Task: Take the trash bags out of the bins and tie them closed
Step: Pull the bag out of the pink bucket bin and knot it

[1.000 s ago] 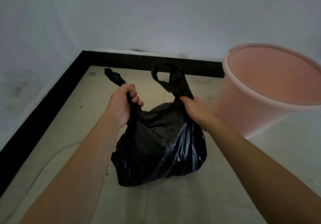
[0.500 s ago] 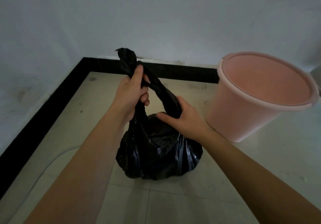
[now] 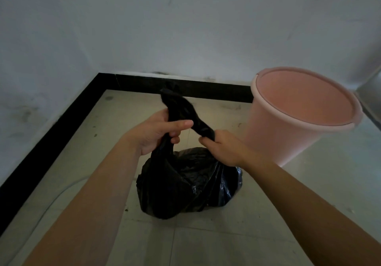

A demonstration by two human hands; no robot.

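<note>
- Black trash bag (image 3: 185, 185) sits on the floor (image 3: 226, 245), beside the pink bin (image 3: 278, 142); contents hidden;
- your left hand (image 3: 154, 135) and right hand (image 3: 224, 150) grip its twisted top, fingers (image 3: 181, 124) curled; right fingertips hidden.

Right hand (image 3: 222, 150): the fingers curl beneath the palm, out of sight. The trash bag (image 3: 181, 187) is opaque, so its contents are hidden. The handles between the left hand (image 3: 156, 135) and the right hand merge into one dark mass; knot state cannot be determined. Both forearms are cut off by the lower edge. A grey object (image 3: 371, 92) right of the right hand is cropped.
</note>
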